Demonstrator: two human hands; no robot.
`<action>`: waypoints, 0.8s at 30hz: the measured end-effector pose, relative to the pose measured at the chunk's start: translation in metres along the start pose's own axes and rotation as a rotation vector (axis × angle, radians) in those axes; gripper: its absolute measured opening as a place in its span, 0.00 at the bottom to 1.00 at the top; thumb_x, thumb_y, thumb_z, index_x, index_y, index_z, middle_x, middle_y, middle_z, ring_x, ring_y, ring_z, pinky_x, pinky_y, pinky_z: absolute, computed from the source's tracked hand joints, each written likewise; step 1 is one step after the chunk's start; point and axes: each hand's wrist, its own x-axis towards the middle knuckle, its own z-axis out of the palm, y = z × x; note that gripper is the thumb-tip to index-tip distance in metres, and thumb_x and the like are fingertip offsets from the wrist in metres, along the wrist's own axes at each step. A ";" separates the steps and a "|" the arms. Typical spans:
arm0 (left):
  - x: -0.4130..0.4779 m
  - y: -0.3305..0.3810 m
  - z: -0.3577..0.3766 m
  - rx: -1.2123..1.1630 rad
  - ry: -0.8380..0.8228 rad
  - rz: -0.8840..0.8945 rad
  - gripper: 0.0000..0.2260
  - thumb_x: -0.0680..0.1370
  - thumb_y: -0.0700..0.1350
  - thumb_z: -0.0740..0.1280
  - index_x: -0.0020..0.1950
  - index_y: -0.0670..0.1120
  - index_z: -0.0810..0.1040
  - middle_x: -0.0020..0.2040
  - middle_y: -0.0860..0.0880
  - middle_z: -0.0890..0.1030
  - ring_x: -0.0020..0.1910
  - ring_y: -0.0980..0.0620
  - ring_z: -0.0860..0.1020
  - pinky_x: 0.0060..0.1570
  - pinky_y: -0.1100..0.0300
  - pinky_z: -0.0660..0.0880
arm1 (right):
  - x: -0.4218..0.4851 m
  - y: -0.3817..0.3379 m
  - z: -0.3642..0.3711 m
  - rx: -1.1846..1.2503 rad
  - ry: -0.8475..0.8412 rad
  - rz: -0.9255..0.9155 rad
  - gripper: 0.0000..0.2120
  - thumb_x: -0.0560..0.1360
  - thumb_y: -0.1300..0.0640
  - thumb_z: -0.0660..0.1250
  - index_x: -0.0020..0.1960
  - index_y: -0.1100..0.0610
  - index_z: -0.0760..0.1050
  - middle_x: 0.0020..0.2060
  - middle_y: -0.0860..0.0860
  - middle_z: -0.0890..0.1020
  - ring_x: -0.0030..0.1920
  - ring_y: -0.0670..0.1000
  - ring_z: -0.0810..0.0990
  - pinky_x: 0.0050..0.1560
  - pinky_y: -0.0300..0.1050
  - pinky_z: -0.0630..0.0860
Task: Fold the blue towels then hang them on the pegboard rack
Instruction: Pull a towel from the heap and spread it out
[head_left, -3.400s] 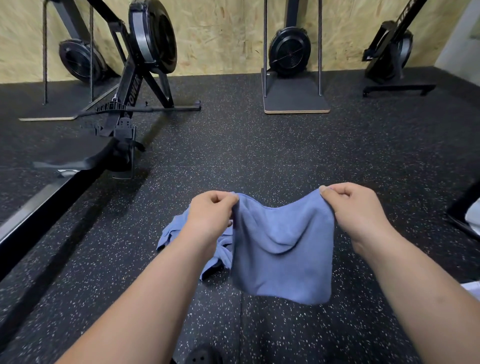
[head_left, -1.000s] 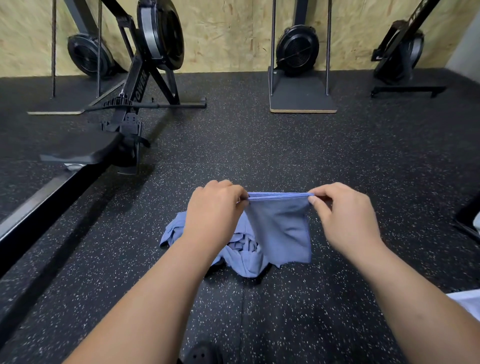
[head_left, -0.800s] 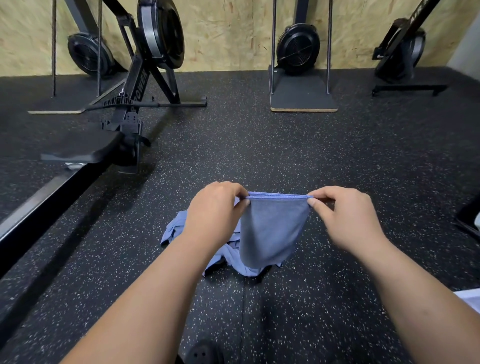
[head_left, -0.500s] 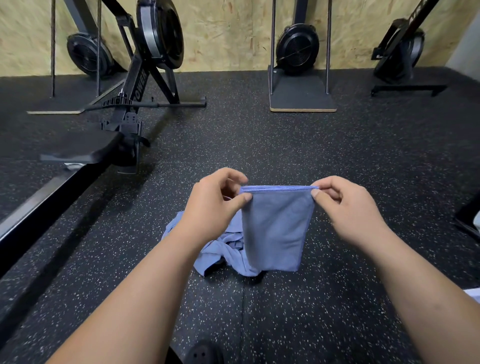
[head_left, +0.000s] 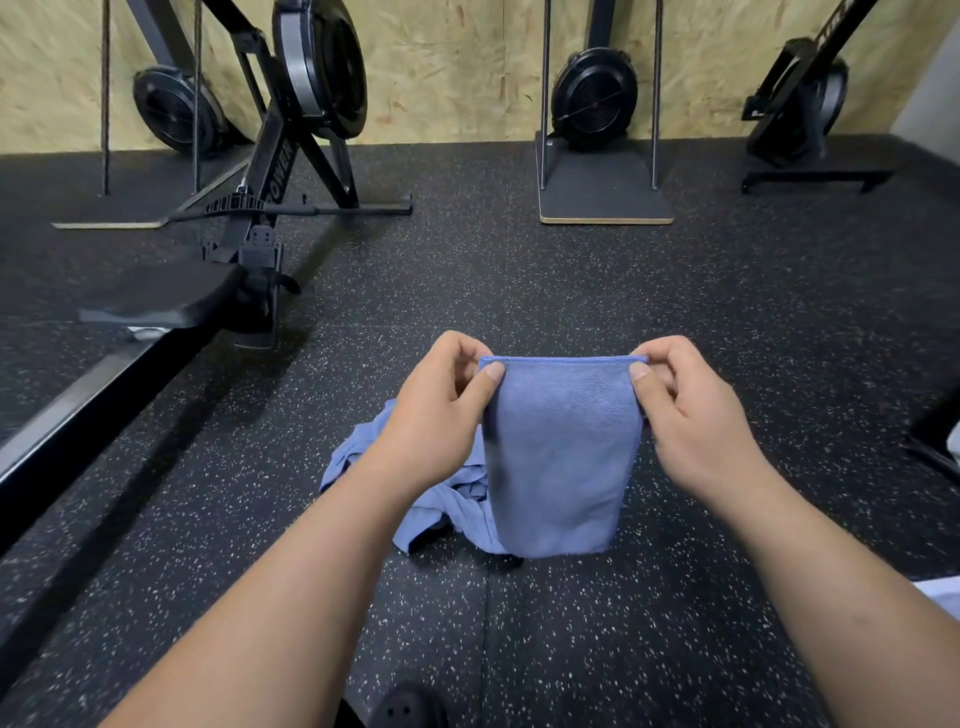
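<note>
Pinching its top corners, the left hand and right hand hold a folded blue towel hanging above the speckled floor; behind it lies what seems a crumpled towel pile.

Floor: black rubber matting with white specks. Lying or standing on it: crumpled blue towels in a heap, centre; rowing machine, left; flat board carrying two upright poles, far centre; black exercise machine, far right.

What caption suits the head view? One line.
Left hand and right hand pinch folded blue towel above crumpled towel heap on the floor.
</note>
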 end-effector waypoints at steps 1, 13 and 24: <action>0.001 0.001 0.000 0.002 0.018 0.007 0.03 0.86 0.48 0.66 0.53 0.51 0.75 0.40 0.50 0.78 0.39 0.53 0.73 0.51 0.37 0.78 | 0.000 0.001 0.000 0.014 -0.005 0.010 0.03 0.86 0.51 0.63 0.56 0.47 0.75 0.35 0.38 0.81 0.36 0.44 0.75 0.46 0.48 0.74; -0.002 0.007 0.011 -0.267 0.068 -0.185 0.06 0.84 0.50 0.68 0.57 0.50 0.82 0.42 0.46 0.73 0.43 0.49 0.72 0.47 0.48 0.76 | -0.003 -0.018 0.001 0.504 -0.029 0.216 0.08 0.87 0.56 0.62 0.61 0.55 0.78 0.49 0.57 0.87 0.45 0.48 0.81 0.48 0.50 0.76; -0.012 0.007 0.021 0.396 -0.191 0.247 0.15 0.81 0.51 0.73 0.68 0.52 0.80 0.58 0.59 0.83 0.60 0.60 0.78 0.63 0.65 0.71 | -0.012 -0.012 0.008 -0.023 -0.277 -0.205 0.06 0.83 0.55 0.69 0.59 0.48 0.77 0.42 0.45 0.85 0.43 0.49 0.83 0.52 0.53 0.78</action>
